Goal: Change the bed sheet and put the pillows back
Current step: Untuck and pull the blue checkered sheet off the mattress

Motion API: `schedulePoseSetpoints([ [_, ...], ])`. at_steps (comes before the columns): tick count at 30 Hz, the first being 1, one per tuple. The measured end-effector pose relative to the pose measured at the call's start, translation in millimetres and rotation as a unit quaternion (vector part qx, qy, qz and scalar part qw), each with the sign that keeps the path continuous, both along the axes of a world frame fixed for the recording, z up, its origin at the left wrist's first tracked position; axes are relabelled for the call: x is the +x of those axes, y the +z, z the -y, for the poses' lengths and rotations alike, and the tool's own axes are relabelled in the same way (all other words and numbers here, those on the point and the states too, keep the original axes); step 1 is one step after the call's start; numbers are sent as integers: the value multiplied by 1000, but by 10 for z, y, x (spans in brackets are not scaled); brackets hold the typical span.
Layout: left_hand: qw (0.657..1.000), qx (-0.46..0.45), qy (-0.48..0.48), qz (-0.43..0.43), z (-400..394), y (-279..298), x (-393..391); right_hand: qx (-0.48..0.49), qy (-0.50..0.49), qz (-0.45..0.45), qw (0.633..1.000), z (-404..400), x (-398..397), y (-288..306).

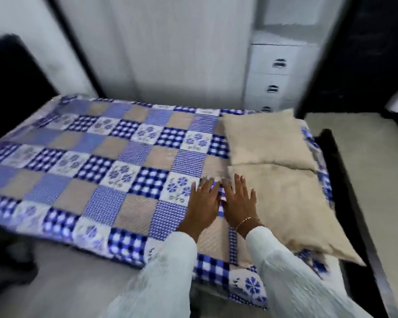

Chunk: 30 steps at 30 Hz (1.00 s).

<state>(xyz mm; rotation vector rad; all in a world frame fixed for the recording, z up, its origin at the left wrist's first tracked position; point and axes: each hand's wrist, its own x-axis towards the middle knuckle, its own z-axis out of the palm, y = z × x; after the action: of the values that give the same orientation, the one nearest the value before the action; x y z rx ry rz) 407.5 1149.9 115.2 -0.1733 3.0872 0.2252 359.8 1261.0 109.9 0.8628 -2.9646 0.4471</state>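
Left hand: the left hand (202, 206) lies flat, fingers straight and spread, palm down on the blue, white and beige patchwork bed sheet (106, 166).
Right hand: the right hand (240, 203) lies flat too, fingers apart — its outer edge touches the near cream fuzzy pillow (292, 207).
Sheet: spread over the bed, a checked and floral-square pattern.
Pillows: the far cream fuzzy pillow (267, 138) lies just behind the near one — both at the bed's right end.
Sleeves: white, textured fabric (292, 283).

Place: a home bedroom.
Bed (345, 203): dark frame, covered by a blue-and-beige patchwork sheet (115, 157).
Pillows (269, 157): two beige ones at one end.
Drawers (276, 76): white unit by the wall.
Floor (365, 157): pale.
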Motion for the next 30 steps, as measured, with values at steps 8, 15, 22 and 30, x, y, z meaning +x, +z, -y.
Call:
schedulePoseSetpoints([
  [8, 971, -31, 238, -4, 1920, 118, 1086, 11, 218, -27, 976, 2197, 628, 55],
  [15, 921, -3, 390, 11, 3782, 9, 2284, 55, 358, -10, 932, 4319, 1629, -32],
  [22, 876, 61, 478, -2, 5209, -41, 3032, 102, 424, 32, 899, 5948, 2379, 44],
  [30, 843, 97, 529, -1, 6930, -422, 3200, 89, 474, 47, 875, 7937, 2519, -331],
])
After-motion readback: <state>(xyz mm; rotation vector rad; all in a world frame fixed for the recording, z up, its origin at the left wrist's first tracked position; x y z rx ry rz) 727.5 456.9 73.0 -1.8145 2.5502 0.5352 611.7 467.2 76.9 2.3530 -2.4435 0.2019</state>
